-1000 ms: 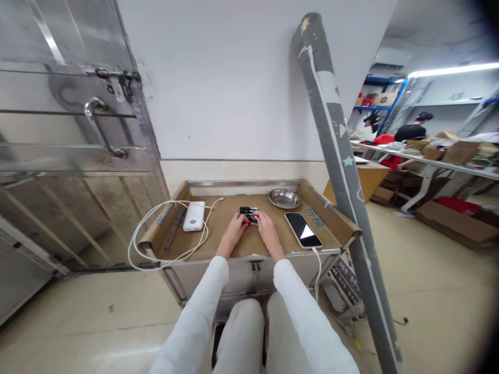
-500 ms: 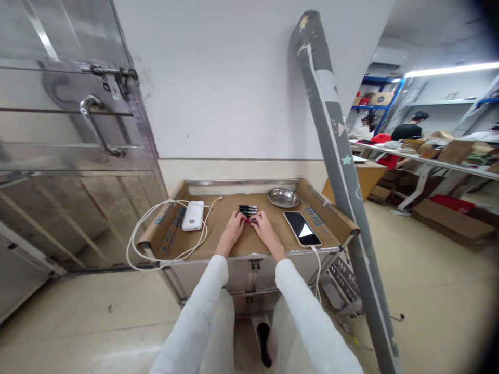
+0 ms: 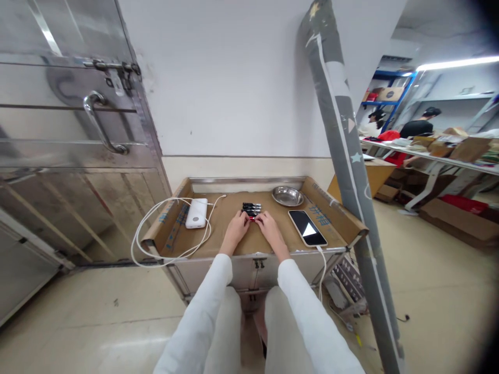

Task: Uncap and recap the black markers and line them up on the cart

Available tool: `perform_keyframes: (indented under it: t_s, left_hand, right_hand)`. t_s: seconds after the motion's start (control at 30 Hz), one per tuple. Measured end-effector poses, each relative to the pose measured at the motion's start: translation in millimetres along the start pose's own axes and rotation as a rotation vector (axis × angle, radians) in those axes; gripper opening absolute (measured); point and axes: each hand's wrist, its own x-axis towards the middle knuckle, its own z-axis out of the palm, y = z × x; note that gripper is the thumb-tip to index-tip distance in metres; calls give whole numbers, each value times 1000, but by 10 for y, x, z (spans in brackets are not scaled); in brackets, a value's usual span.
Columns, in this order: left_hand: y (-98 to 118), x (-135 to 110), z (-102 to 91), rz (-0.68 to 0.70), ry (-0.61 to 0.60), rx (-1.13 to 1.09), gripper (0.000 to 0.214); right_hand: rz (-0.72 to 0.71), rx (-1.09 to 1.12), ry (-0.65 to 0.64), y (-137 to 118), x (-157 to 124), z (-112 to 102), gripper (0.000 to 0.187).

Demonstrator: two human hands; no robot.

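Observation:
My left hand [image 3: 236,230] and my right hand [image 3: 270,229] meet over the middle of the brown cardboard-covered cabinet top [image 3: 222,213]. Between their fingertips lies a small red marker pen [image 3: 252,218], pinched from the left and the right side. My fingers hide both of its ends. Just beyond my fingertips, several black marker pens [image 3: 251,206] with silvery parts lie side by side in a neat stack of rows, close to the red one.
Left of my hands lies a white power bank [image 3: 197,213] with a looped white cable [image 3: 134,244]. A phone [image 3: 307,228] on a cable and a round metal dish [image 3: 287,196] are at right. A long grey roll [image 3: 343,130] leans beside the cabinet. People sit at a far table.
The whole view has shifted slightly, so the cabinet sits a little farther right. Both hands stay at the red marker pen, and the black ones keep their row.

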Motion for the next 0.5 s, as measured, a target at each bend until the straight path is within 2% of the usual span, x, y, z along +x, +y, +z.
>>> perform_keyframes:
  t_s: [0.1, 0.3, 0.5]
  left_hand:
    - [18, -3, -14, -47, 7, 61, 8]
    - [31, 13, -15, -34, -16, 59, 9]
    - [45, 6, -31, -63, 71, 105, 15]
  right_hand:
    - [28, -81, 11, -51, -7, -36, 17]
    - [35, -223, 46, -171, -20, -121, 21]
    - [57, -282, -5, -164, 0, -132, 21]
